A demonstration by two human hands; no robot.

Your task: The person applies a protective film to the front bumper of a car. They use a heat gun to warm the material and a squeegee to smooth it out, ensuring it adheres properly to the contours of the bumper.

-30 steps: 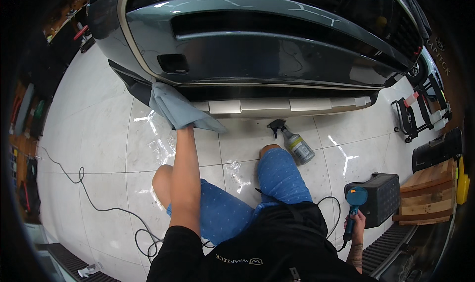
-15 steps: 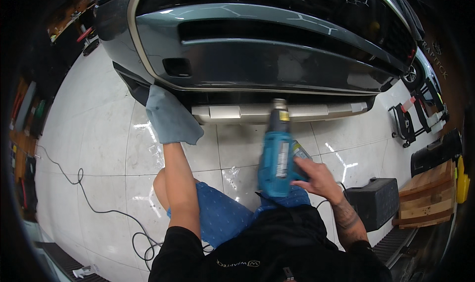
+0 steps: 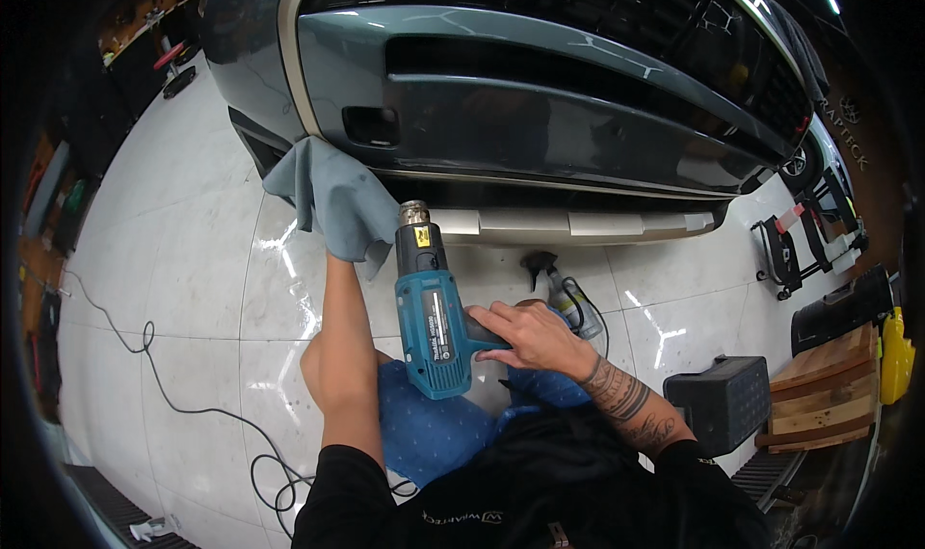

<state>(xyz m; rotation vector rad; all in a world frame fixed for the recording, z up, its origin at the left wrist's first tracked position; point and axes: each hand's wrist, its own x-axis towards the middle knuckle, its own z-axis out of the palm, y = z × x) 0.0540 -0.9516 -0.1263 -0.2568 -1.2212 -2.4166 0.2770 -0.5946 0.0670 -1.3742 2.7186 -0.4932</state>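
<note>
A grey-blue cloth [image 3: 332, 193] covers my left hand, and below it my bare left forearm [image 3: 347, 356] rises from the lower edge. The cloth touches the lower corner of a dark grey car bumper [image 3: 501, 130]; the fingers under it are hidden. My right hand [image 3: 530, 335] grips the handle of a teal and black heat gun [image 3: 431, 332]. The gun's metal nozzle points up toward the bumper's lower edge, just right of the cloth and apart from it.
A pale lower trim strip [image 3: 540, 223] runs under the bumper. On the tiled floor stands a spray bottle [image 3: 568, 303]. At right are a black box [image 3: 718, 405], a wooden piece [image 3: 824, 390] and a wheeled cart [image 3: 795, 246]. A cable [image 3: 207, 412] trails at left.
The heat gun has moved left, close to the cloth. The cloth has shifted slightly up and now looks more crumpled. The spray bottle on the floor has come into fuller view.
</note>
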